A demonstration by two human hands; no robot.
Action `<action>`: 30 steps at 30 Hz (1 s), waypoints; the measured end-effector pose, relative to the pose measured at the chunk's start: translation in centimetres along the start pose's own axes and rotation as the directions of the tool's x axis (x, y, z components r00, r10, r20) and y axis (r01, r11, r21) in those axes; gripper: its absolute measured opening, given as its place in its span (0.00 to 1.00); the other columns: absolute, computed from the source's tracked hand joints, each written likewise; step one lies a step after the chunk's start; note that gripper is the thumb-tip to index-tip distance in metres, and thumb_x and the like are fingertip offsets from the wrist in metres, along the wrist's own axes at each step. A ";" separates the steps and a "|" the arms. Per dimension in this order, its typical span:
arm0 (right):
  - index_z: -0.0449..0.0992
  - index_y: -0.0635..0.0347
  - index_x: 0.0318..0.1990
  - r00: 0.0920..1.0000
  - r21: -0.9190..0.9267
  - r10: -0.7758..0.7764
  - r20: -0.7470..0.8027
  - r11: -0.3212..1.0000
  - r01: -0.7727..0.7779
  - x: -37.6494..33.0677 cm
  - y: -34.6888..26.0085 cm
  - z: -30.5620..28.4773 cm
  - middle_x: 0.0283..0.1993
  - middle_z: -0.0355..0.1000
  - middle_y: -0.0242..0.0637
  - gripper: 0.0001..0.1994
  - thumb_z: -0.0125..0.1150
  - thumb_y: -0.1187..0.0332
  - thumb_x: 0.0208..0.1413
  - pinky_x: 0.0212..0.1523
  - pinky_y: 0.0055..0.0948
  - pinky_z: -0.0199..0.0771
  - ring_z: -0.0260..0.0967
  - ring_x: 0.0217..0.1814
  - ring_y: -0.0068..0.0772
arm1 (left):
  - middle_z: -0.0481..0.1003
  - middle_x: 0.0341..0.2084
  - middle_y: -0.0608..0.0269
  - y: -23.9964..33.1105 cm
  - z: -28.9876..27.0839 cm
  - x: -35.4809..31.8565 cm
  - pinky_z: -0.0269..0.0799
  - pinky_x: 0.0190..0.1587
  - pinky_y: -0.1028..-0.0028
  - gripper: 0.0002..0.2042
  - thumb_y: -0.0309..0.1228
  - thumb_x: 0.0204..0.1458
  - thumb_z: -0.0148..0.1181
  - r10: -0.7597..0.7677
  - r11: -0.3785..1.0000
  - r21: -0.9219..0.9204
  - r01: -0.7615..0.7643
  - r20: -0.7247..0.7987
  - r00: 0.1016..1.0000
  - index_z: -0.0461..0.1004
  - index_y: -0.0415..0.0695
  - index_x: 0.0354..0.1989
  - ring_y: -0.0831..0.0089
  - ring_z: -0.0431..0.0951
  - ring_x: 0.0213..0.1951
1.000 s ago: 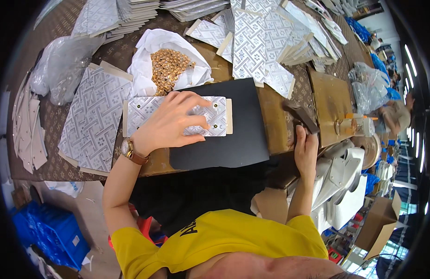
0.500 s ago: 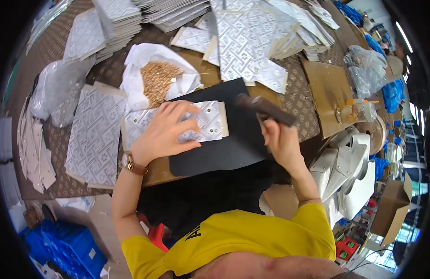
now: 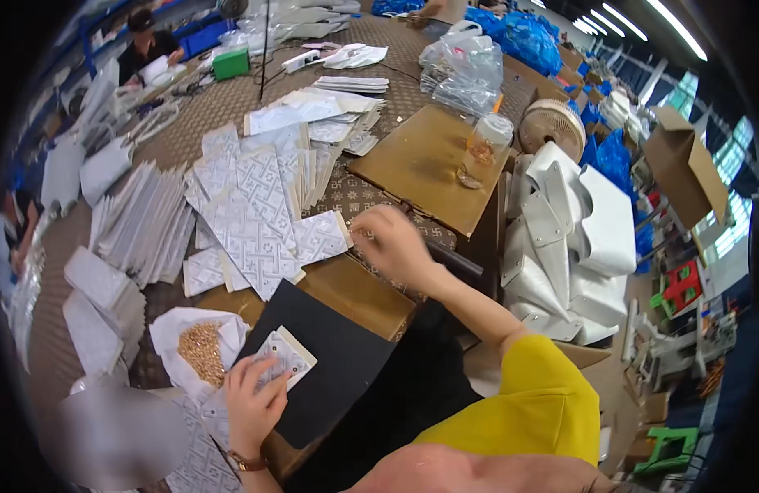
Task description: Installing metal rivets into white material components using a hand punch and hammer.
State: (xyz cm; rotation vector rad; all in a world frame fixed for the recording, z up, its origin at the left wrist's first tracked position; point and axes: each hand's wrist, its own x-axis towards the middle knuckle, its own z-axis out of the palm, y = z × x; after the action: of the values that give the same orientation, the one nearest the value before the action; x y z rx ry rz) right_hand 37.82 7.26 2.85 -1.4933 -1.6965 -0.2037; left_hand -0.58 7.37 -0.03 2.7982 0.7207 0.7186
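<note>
A white-and-grey patterned panel (image 3: 287, 355) with small metal eyelets lies on a black mat (image 3: 347, 345). My left hand (image 3: 252, 398), with a watch at its wrist, rests on this panel with its fingers spread. Farther right, my right hand (image 3: 393, 245) is over the table beside the end of another patterned panel (image 3: 320, 237). Motion smears its fingers, so I cannot tell whether they hold anything. A dark hammer handle (image 3: 453, 258) shows just right of that hand; the hammer's head is not clearly visible. Beside my left hand, a white bag (image 3: 170, 333) holds many small gold-coloured pieces (image 3: 200, 352).
Stacks of patterned panels (image 3: 248, 189) spread over the table. A brown board (image 3: 420, 160) lies beyond my right hand, with a clear plastic jar (image 3: 488, 140) on it. White bag-like pieces (image 3: 552, 238) are piled at the right near a fan (image 3: 552, 130). A person (image 3: 145, 49) sits far left.
The view has swung to the right. My right hand, earlier raised with the hammer over the mat, is now at the table by the hammer handle. My left hand stays on the eyeletted panel.
</note>
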 end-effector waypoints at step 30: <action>0.76 0.70 0.43 0.532 0.648 -0.411 0.740 0.226 -0.727 -0.3 -13.5 12.6 0.23 0.77 0.38 0.15 0.60 0.63 0.64 0.16 0.22 0.74 0.75 0.17 0.24 | 0.81 0.44 0.58 -4.0 0.3 -1.0 0.80 0.43 0.73 0.19 0.43 0.68 0.55 -0.903 -0.006 -0.991 0.131 0.061 0.425 0.76 0.39 0.52 0.72 0.82 0.42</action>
State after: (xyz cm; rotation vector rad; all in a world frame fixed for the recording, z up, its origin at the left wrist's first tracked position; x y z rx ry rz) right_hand 19.90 11.08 0.02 -0.6315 -1.5692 1.8198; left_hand -2.81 10.33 -1.79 0.8130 0.9937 1.3142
